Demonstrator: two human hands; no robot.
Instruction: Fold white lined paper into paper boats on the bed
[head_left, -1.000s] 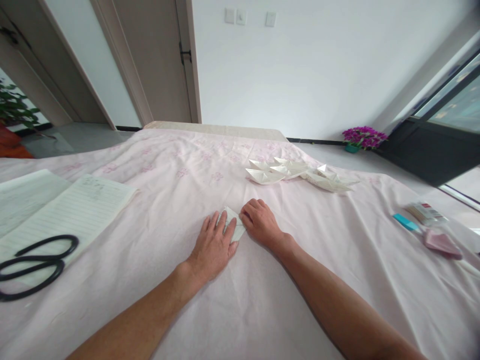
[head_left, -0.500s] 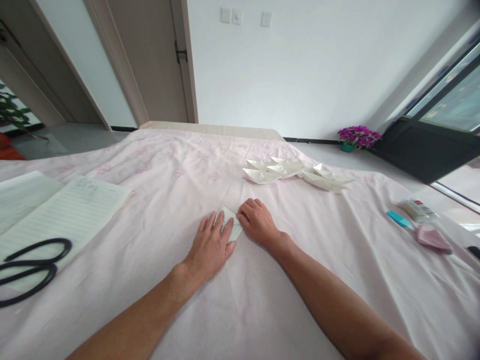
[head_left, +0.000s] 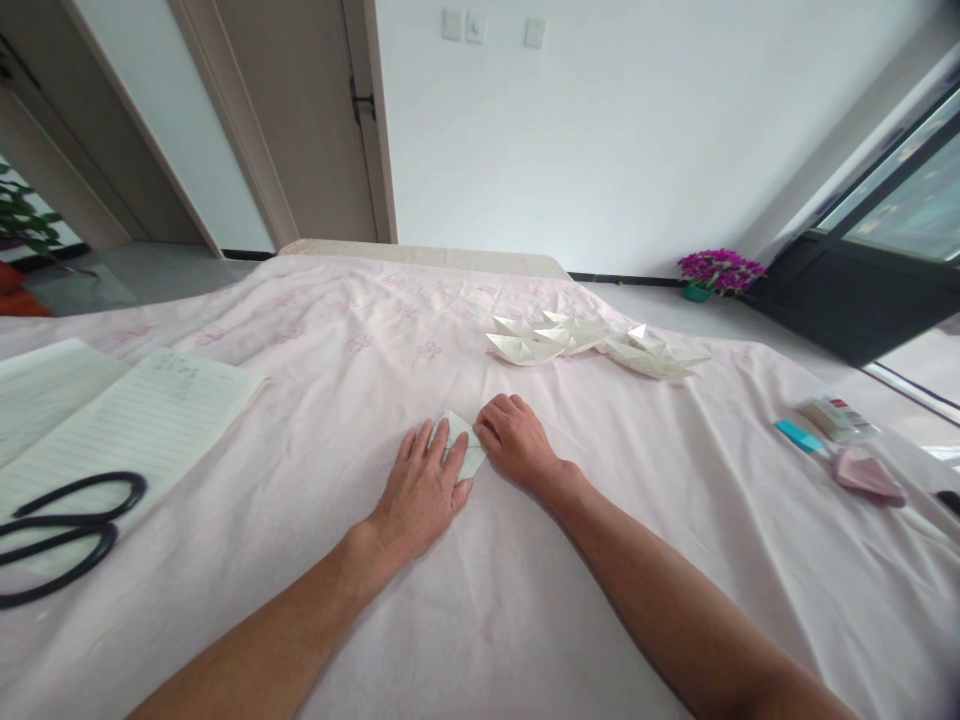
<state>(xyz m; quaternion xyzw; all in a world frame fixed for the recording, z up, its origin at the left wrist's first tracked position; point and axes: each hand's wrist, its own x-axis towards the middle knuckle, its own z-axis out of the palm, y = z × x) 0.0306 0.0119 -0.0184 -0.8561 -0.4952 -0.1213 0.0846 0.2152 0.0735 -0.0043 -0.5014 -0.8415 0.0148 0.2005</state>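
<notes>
A small folded piece of pale paper lies on the pink cloth in the middle, partly covered by fingers. My left hand rests flat across its left side, fingers spread. At the paper's right corner is my right hand, fingers curled in and closed on the edge; the fingertips are largely hidden. Beyond the hands, several folded paper boats sit in a cluster on the cloth.
Lined paper sheets lie at left with black-handled scissors over them. At right are a blue item, a clear-wrapped pack and a pink object. Purple flowers stand on the floor beyond the table.
</notes>
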